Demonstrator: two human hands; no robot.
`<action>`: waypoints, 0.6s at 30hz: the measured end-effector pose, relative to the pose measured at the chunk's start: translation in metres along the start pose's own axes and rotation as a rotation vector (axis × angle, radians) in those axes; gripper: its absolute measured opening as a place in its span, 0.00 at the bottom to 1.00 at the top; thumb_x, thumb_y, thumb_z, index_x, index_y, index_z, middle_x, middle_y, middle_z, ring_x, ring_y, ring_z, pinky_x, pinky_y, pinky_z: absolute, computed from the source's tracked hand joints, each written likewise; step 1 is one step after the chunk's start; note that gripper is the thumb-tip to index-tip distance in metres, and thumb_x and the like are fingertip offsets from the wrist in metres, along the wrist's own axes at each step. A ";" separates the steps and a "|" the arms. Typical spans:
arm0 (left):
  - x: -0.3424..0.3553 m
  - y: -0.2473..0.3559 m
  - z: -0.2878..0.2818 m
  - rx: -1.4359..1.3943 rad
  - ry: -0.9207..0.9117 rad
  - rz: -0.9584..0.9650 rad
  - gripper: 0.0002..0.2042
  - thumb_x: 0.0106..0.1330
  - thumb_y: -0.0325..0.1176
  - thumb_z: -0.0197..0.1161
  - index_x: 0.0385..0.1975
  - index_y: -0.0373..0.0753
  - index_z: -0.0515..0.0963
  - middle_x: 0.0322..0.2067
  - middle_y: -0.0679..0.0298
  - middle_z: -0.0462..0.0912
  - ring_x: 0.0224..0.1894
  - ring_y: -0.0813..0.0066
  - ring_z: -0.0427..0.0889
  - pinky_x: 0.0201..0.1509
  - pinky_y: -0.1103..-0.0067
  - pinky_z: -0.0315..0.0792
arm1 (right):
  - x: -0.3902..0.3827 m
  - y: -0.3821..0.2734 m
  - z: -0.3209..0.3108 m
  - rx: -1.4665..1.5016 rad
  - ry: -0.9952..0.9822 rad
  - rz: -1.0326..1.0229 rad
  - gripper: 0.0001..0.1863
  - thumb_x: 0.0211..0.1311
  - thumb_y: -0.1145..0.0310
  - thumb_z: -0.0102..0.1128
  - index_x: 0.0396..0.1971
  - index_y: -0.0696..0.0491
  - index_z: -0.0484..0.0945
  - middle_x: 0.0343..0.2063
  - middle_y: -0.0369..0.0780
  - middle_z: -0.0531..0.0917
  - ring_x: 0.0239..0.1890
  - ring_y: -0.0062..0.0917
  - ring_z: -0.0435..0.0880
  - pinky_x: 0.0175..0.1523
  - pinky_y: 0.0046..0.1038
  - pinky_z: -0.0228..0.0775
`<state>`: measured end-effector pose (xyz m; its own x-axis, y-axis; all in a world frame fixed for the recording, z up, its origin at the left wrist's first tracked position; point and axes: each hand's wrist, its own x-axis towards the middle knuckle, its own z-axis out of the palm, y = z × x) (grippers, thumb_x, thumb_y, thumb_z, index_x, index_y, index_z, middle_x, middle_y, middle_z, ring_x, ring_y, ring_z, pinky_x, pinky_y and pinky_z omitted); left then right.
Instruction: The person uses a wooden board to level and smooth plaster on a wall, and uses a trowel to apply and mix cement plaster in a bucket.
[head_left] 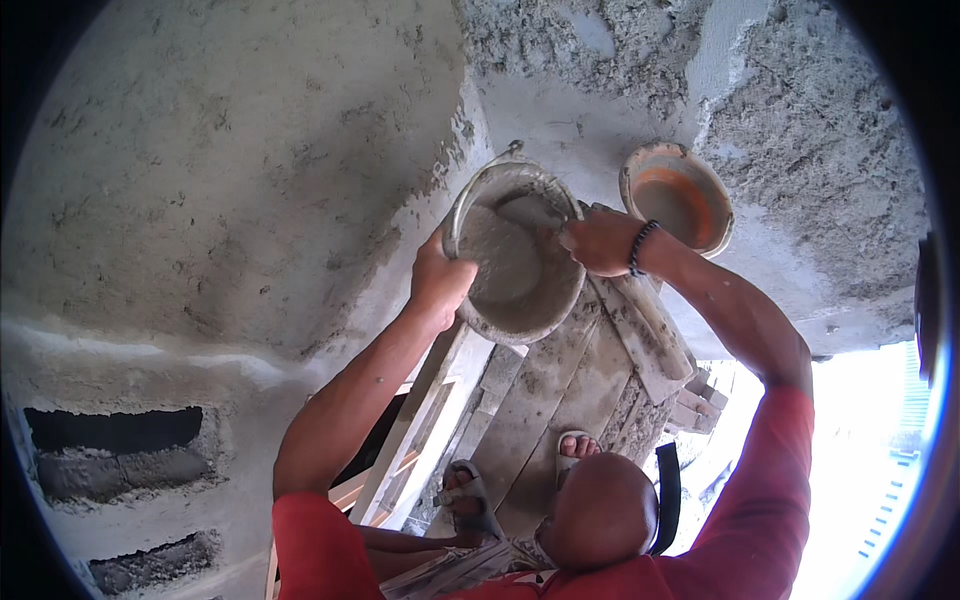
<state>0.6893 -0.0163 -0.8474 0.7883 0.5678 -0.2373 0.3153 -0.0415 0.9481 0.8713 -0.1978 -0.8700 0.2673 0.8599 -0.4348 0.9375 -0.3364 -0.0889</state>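
Between my two hands is a bucket (543,318) coated in grey mortar, tilted so that I look into its mouth. Wet grey mortar (497,262) lies inside it, and a wire handle rests along its rim. My left hand (440,280) is closed on the left rim, thumb over the edge. On the opposite rim my right hand (600,243) is closed too, its fingers bent at the edge and partly hidden. A black beaded bracelet (642,248) circles the right wrist.
Just beyond my right wrist stands an orange, mortar-crusted bucket (718,205). Mortar-stained planks (545,400) lie under my sandalled feet, beside a wooden frame (425,430). Plastered wall (250,170) rises at left, rough wall (810,130) at right. Openings (115,430) sit lower left; bright daylight shows lower right.
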 end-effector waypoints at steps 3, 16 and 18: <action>0.007 -0.002 0.003 0.039 0.006 0.084 0.28 0.43 0.15 0.48 0.51 0.35 0.71 0.38 0.58 0.80 0.42 0.69 0.79 0.46 0.75 0.71 | -0.016 -0.035 -0.051 0.471 -0.251 0.254 0.14 0.59 0.63 0.48 0.42 0.54 0.72 0.26 0.45 0.80 0.22 0.33 0.80 0.28 0.33 0.74; 0.002 -0.025 -0.018 -0.145 0.029 -0.106 0.28 0.40 0.16 0.48 0.48 0.38 0.73 0.32 0.59 0.77 0.34 0.65 0.78 0.37 0.70 0.75 | -0.002 -0.028 0.090 1.924 -0.633 -0.138 0.24 0.61 0.57 0.56 0.56 0.46 0.63 0.19 0.37 0.71 0.15 0.17 0.69 0.15 0.18 0.60; -0.006 -0.018 -0.022 -0.241 0.087 -0.249 0.29 0.39 0.16 0.48 0.48 0.39 0.71 0.32 0.59 0.75 0.32 0.62 0.77 0.35 0.64 0.77 | -0.013 -0.034 0.083 1.976 -0.533 -0.175 0.25 0.61 0.58 0.56 0.57 0.47 0.62 0.20 0.38 0.71 0.15 0.18 0.69 0.15 0.18 0.61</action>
<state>0.6671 -0.0008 -0.8586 0.6522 0.6040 -0.4580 0.3498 0.2962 0.8888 0.8173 -0.2296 -0.9356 -0.1997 0.8722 -0.4465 -0.6179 -0.4658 -0.6334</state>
